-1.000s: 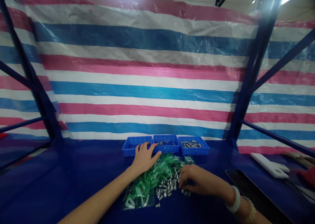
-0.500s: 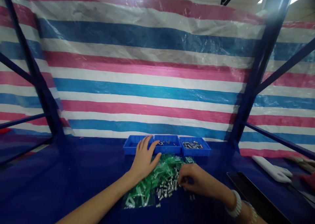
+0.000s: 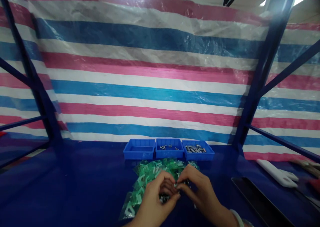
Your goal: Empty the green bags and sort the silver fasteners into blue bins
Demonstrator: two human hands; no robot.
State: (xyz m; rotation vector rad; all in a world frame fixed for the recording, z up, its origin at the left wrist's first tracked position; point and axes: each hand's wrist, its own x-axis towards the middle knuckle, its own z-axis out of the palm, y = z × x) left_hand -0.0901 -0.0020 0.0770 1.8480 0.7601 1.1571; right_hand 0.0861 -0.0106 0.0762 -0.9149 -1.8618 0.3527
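My left hand [image 3: 156,198] and my right hand [image 3: 198,188] meet fingertip to fingertip over the pile. Between them is a small shiny metal fastener [image 3: 175,185], mostly covered by the fingers; its exact kind does not show. The right thumb and index finger pinch it, and the curled left fingers close on it from the other side. Loose metal fasteners [image 3: 163,198] show in the gap under my left hand. Green-tinted plastic bags [image 3: 143,180] with pale pieces in them lie behind and to the left of my hands.
Behind the bags stand three blue trays in a row: a left tray [image 3: 139,155], a middle tray [image 3: 169,154] with a few small metal pieces, and a right tray [image 3: 199,156] holding many more. A dark flat phone-like slab [image 3: 260,200] and a white device [image 3: 276,173] lie at right.
My left hand has come down from near the trays and curled its fingers. My right hand has moved from the loose fasteners to meet it, with a fastener at the fingertips.
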